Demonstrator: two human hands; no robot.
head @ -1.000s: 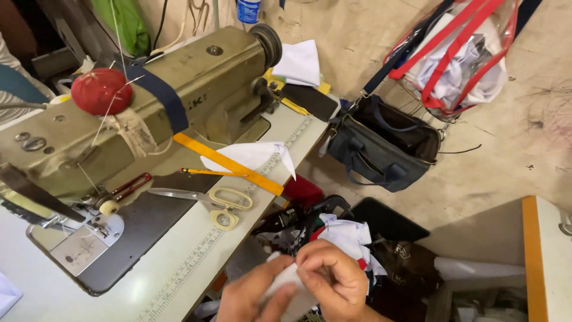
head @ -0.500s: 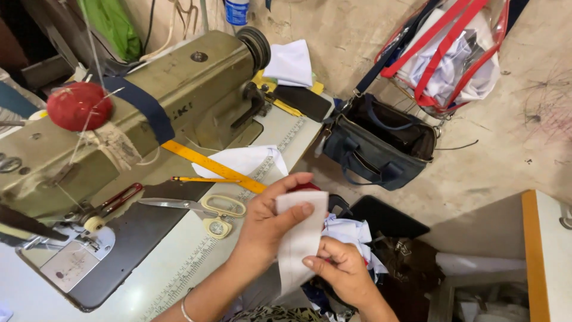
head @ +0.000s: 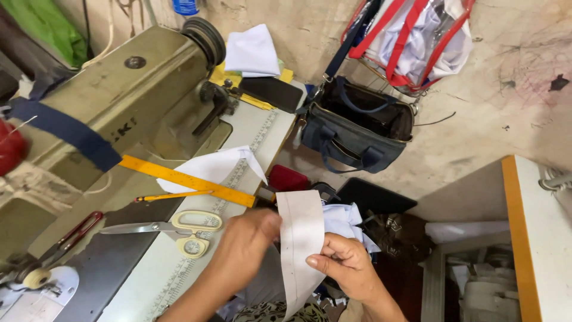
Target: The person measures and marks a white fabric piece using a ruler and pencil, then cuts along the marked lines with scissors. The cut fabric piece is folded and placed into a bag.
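Long white fabric strip is pinched at both edges by left hand and right hand, beside cream-handled scissors on table; alignment step judged underway, steady tension needed next.

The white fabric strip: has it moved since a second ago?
Yes. The white fabric strip has come up and towards the scissors on the sewing table, now stretched between both hands.

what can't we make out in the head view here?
- Left hand fingertips: behind the white fabric strip.
- Strip's lower end: cut off by the bottom edge.
- Sewing machine needle area: cut off by the left edge.
- Dark bag contents: in shadow.
- Right hand palm: turned away.
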